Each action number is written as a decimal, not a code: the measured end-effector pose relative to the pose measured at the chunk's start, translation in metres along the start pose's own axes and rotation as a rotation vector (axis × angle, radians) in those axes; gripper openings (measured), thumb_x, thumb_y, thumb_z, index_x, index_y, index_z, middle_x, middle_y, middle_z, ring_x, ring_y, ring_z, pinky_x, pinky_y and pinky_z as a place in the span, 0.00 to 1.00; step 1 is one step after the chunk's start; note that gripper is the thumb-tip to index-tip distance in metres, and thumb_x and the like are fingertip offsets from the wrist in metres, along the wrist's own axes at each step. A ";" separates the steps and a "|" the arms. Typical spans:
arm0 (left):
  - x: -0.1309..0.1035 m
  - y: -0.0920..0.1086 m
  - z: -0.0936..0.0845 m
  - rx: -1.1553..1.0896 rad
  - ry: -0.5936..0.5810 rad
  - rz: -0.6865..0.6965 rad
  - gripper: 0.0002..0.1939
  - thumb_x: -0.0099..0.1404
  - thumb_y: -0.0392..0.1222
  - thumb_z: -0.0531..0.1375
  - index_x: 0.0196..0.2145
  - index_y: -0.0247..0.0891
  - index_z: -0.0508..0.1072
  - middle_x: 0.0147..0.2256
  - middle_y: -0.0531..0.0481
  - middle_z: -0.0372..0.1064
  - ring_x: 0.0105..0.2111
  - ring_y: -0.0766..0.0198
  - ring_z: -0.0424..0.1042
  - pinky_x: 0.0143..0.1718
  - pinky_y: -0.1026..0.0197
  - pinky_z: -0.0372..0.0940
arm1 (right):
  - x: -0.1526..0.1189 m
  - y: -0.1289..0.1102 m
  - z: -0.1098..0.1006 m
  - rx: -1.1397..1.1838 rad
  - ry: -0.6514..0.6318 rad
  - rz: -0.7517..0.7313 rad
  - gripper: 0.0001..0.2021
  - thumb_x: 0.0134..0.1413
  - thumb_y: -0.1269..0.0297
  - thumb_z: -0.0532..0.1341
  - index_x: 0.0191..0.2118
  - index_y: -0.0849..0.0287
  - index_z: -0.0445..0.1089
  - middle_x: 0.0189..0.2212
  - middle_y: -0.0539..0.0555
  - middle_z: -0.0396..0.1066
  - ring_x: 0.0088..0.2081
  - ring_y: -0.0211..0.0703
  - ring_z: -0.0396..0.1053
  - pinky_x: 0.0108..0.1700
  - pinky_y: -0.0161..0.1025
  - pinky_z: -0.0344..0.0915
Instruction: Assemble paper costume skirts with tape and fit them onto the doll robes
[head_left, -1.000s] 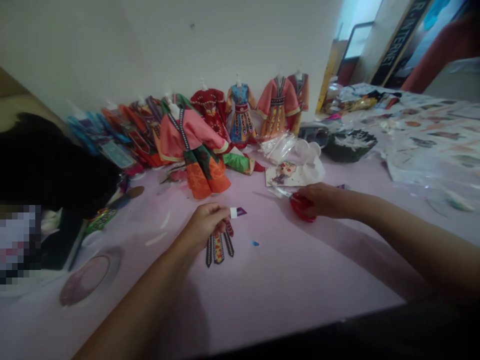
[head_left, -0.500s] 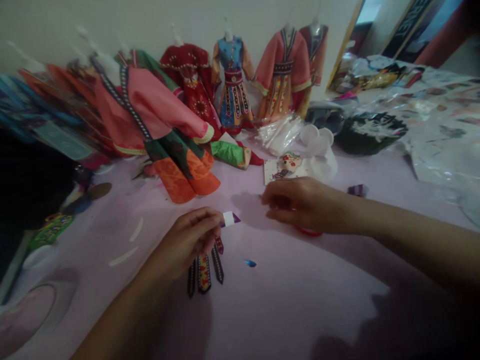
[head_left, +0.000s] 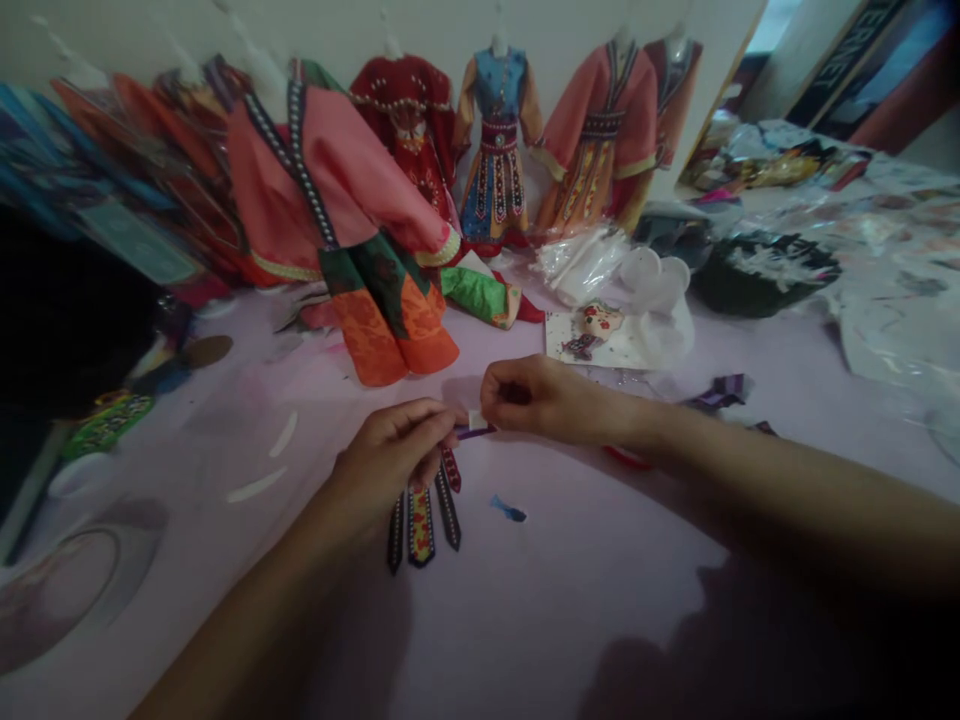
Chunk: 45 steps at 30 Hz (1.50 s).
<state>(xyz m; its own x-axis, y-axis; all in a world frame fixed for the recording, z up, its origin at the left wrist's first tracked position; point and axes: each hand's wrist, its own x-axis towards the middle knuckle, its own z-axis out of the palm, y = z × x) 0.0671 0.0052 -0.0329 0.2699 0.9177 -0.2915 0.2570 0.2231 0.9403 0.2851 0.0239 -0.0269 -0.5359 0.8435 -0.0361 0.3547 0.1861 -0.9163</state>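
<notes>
My left hand (head_left: 397, 445) is closed, pinching a purple ribbon (head_left: 472, 434) between thumb and fingers. A small white piece of tape (head_left: 474, 420) lies along the ribbon's end. At that white piece, the fingertips of my right hand (head_left: 532, 398) are pressed together, though what exactly they grip is partly hidden. Below my left hand several pointed, patterned strips (head_left: 421, 530) fan out on the table; their upper ends are hidden behind the hand. A small blue scrap (head_left: 510, 508) lies to their right. Under my right forearm, part of a red curved object (head_left: 628, 458) shows.
Miniature robes on stands line the back, including a pink robe (head_left: 345, 160) and a blue dress (head_left: 499, 150). Farther right are a clear plastic packet (head_left: 581, 262), a dark green bowl-like container (head_left: 739, 290) and a patterned card (head_left: 562, 340). A purple striped ribbon (head_left: 721, 392) lies beyond my right forearm.
My right hand has moved left to the white piece at the ribbon's end, closing the gap between my hands. The view has shifted slightly, uncovering more of the striped ribbon at right.
</notes>
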 end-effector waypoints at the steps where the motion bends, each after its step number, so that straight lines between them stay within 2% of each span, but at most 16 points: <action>1: 0.001 0.000 0.000 0.039 0.025 0.010 0.12 0.62 0.50 0.63 0.33 0.40 0.79 0.22 0.53 0.68 0.15 0.72 0.56 0.17 0.65 0.47 | -0.001 0.001 0.001 0.020 0.019 -0.002 0.02 0.54 0.69 0.60 0.32 0.60 0.68 0.26 0.48 0.67 0.28 0.35 0.61 0.31 0.35 0.58; 4: 0.005 -0.002 -0.003 0.209 0.135 0.098 0.11 0.63 0.48 0.62 0.38 0.41 0.80 0.22 0.54 0.68 0.21 0.66 0.65 0.24 0.63 0.59 | -0.005 0.003 0.004 0.088 0.072 0.015 0.03 0.55 0.67 0.61 0.31 0.59 0.68 0.26 0.49 0.67 0.28 0.36 0.61 0.32 0.36 0.58; 7: 0.011 -0.007 -0.005 0.456 0.246 0.290 0.10 0.61 0.43 0.64 0.41 0.41 0.79 0.35 0.49 0.75 0.34 0.59 0.74 0.41 0.58 0.67 | -0.011 0.001 0.007 0.196 0.133 0.079 0.05 0.56 0.64 0.62 0.31 0.58 0.68 0.27 0.49 0.67 0.30 0.37 0.61 0.33 0.36 0.58; 10: 0.018 -0.009 -0.004 0.716 0.201 0.391 0.08 0.61 0.39 0.63 0.40 0.40 0.78 0.41 0.45 0.74 0.41 0.54 0.73 0.47 0.53 0.65 | -0.018 -0.002 0.009 0.267 0.172 0.117 0.06 0.56 0.62 0.63 0.31 0.59 0.68 0.28 0.49 0.66 0.30 0.36 0.59 0.33 0.36 0.56; 14: 0.023 -0.004 -0.003 0.868 0.097 0.403 0.03 0.59 0.35 0.63 0.33 0.40 0.74 0.37 0.46 0.72 0.41 0.52 0.71 0.44 0.54 0.63 | -0.026 -0.005 0.013 0.271 0.211 0.117 0.07 0.55 0.61 0.63 0.32 0.59 0.69 0.26 0.47 0.64 0.28 0.35 0.56 0.30 0.35 0.54; 18: 0.024 0.004 -0.003 0.858 0.019 0.357 0.06 0.56 0.32 0.62 0.26 0.41 0.71 0.29 0.50 0.70 0.33 0.57 0.69 0.37 0.58 0.59 | -0.031 -0.004 0.022 0.305 0.234 0.112 0.06 0.54 0.62 0.64 0.31 0.59 0.70 0.28 0.49 0.66 0.28 0.35 0.57 0.30 0.35 0.55; 23: 0.023 0.010 -0.001 0.824 0.003 0.374 0.06 0.53 0.31 0.60 0.25 0.41 0.70 0.28 0.51 0.71 0.31 0.60 0.69 0.34 0.60 0.58 | -0.038 0.000 0.040 0.430 0.259 0.151 0.08 0.54 0.60 0.65 0.34 0.58 0.70 0.25 0.47 0.63 0.24 0.33 0.55 0.26 0.35 0.52; 28: 0.021 0.006 -0.006 0.574 -0.051 0.358 0.03 0.57 0.38 0.60 0.27 0.40 0.68 0.25 0.54 0.69 0.27 0.63 0.69 0.30 0.62 0.59 | -0.042 0.005 0.057 0.620 0.325 0.180 0.12 0.52 0.58 0.68 0.34 0.59 0.68 0.20 0.43 0.58 0.21 0.31 0.51 0.24 0.34 0.46; 31: 0.022 0.002 -0.010 0.474 -0.047 0.330 0.04 0.57 0.40 0.62 0.31 0.40 0.70 0.28 0.53 0.72 0.29 0.61 0.72 0.33 0.61 0.63 | -0.041 0.009 0.063 0.735 0.350 0.210 0.12 0.52 0.58 0.69 0.34 0.58 0.68 0.19 0.42 0.57 0.20 0.31 0.49 0.23 0.34 0.42; 34: 0.023 -0.001 -0.012 0.576 0.002 0.375 0.05 0.58 0.38 0.63 0.35 0.40 0.73 0.33 0.49 0.74 0.35 0.58 0.74 0.39 0.58 0.65 | -0.040 0.010 0.066 0.822 0.383 0.199 0.11 0.50 0.61 0.70 0.33 0.59 0.68 0.18 0.42 0.57 0.20 0.30 0.49 0.23 0.34 0.41; 36: 0.024 -0.002 -0.012 0.705 0.002 0.437 0.04 0.57 0.35 0.63 0.32 0.40 0.74 0.34 0.49 0.73 0.36 0.58 0.72 0.41 0.57 0.64 | -0.039 0.010 0.066 0.864 0.398 0.193 0.11 0.50 0.63 0.70 0.33 0.59 0.68 0.19 0.42 0.58 0.20 0.30 0.49 0.24 0.34 0.42; 40: 0.024 0.000 -0.009 0.867 -0.030 0.485 0.05 0.57 0.33 0.61 0.26 0.40 0.71 0.31 0.50 0.68 0.34 0.58 0.69 0.39 0.58 0.61 | -0.039 0.009 0.065 0.873 0.419 0.188 0.10 0.50 0.64 0.70 0.33 0.60 0.69 0.20 0.43 0.60 0.21 0.30 0.51 0.24 0.35 0.43; 45: 0.022 0.001 -0.008 0.847 -0.026 0.440 0.06 0.60 0.34 0.59 0.26 0.40 0.68 0.29 0.52 0.68 0.32 0.60 0.69 0.36 0.60 0.60 | -0.037 0.009 0.064 0.898 0.453 0.131 0.12 0.48 0.62 0.71 0.31 0.60 0.68 0.18 0.43 0.59 0.20 0.30 0.52 0.24 0.35 0.44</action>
<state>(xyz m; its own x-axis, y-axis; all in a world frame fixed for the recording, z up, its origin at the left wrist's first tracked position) 0.0655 0.0282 -0.0363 0.5205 0.8526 0.0450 0.7111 -0.4621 0.5299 0.2588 -0.0385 -0.0592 -0.1269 0.9765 -0.1745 -0.4173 -0.2121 -0.8837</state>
